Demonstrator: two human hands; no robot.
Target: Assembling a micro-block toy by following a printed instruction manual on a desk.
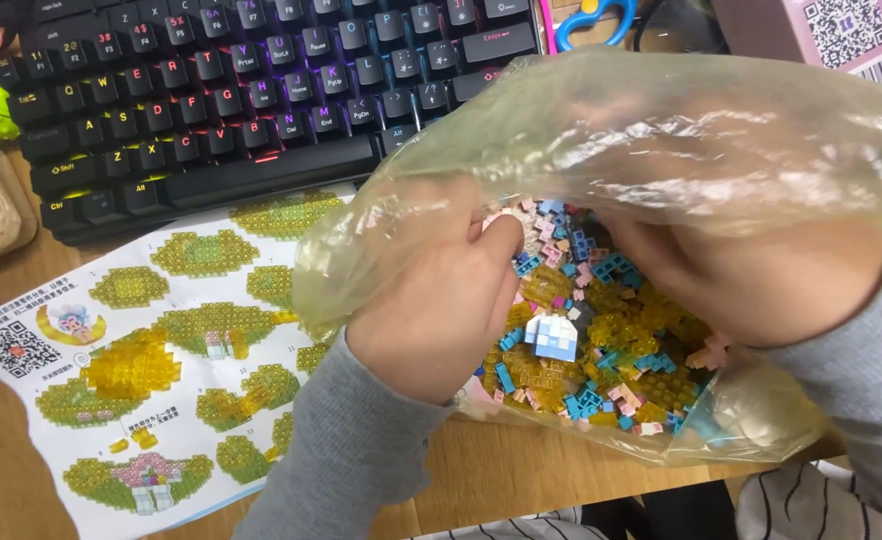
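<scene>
Hundreds of tiny bricks [601, 340] — yellow, pink, blue — fill the clear bag [681, 140].

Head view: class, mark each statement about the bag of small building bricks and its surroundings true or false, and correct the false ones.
1. Both hands, left hand and right hand, are inside the clear plastic bag. True.
2. The bricks are all red. False: they are yellow, blue, pink and white.
3. The instruction sheet lies left of the bag. True.
4. The keyboard is white and unlit. False: it is black with glowing keys.
</scene>
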